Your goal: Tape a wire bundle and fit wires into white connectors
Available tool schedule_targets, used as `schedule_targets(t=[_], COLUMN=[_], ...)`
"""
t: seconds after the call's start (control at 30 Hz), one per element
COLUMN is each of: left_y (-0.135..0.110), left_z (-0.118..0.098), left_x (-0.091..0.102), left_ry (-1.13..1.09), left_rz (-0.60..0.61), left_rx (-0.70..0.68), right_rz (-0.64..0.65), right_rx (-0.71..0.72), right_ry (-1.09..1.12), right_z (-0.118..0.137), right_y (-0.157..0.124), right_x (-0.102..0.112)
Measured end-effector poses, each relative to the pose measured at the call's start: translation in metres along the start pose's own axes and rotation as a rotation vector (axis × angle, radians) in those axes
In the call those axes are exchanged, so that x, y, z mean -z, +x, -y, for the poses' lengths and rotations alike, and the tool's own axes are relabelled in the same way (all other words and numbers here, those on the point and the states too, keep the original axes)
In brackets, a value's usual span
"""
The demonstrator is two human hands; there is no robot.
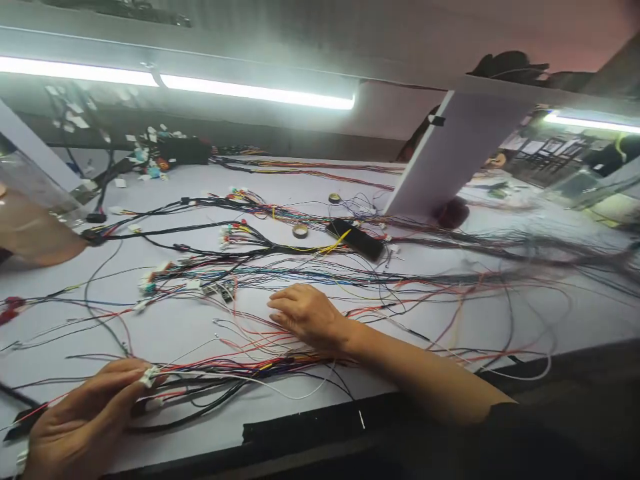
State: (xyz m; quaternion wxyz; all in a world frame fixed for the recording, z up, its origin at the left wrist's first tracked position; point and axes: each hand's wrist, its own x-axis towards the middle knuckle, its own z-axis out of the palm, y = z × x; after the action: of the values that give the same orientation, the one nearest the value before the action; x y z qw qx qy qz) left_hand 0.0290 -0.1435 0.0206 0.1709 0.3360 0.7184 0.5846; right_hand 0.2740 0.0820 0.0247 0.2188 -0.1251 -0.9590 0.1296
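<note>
My left hand [83, 420] is at the bottom left, fingers pinched on a small white connector [149, 377] at the end of a bundle of red, black and white wires [240, 367]. My right hand [307, 313] lies palm down in the middle of the white table [200, 327], its fingers stretched out flat on loose red and white wires of the same harness. Both hands rest on the table near its dark front edge.
Wire harnesses with white plugs [235, 250] spread across the whole table. Two tape rolls [300, 231] and a black box [356, 239] lie behind my right hand. A tilted white board [450, 160] stands at the right. A clear plastic container [30, 213] sits at the left edge.
</note>
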Motion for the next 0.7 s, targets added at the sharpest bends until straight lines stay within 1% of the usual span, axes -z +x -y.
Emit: schedule_targets(t=[0.07, 0.17, 0.27, 0.33, 0.43, 0.53, 0.6, 0.7], left_y=[-0.002, -0.003, -0.004, -0.004, -0.005, -0.006, -0.005, -0.004], left_z=[0.0, -0.003, -0.004, -0.002, 0.0, -0.002, -0.004, -0.004], left_x=[-0.003, -0.007, -0.007, -0.006, -0.005, -0.006, -0.007, -0.005], left_ry=[-0.066, -0.159, -0.203, -0.221, -0.254, -0.271, -0.269, -0.26], left_rz=[-0.027, -0.02, -0.023, -0.013, 0.016, 0.025, 0.019, 0.026], left_rx=[0.047, 0.076, 0.074, 0.077, 0.08, 0.085, 0.073, 0.066], right_rz=[0.006, 0.038, 0.058, 0.081, 0.131, 0.163, 0.149, 0.083], right_rx=[0.042, 0.104, 0.106, 0.114, 0.122, 0.147, 0.191, 0.218], right_ry=[0.007, 0.004, -0.017, -0.03, -0.053, -0.063, -0.034, 0.02], right_z=[0.0, 0.002, 0.006, 0.01, 0.02, 0.028, 0.032, 0.032], right_y=[0.018, 0.044, 0.063, 0.072, 0.077, 0.075, 0.071, 0.064], right_x=[-0.004, -0.015, -0.028, -0.037, -0.048, -0.053, -0.055, -0.054])
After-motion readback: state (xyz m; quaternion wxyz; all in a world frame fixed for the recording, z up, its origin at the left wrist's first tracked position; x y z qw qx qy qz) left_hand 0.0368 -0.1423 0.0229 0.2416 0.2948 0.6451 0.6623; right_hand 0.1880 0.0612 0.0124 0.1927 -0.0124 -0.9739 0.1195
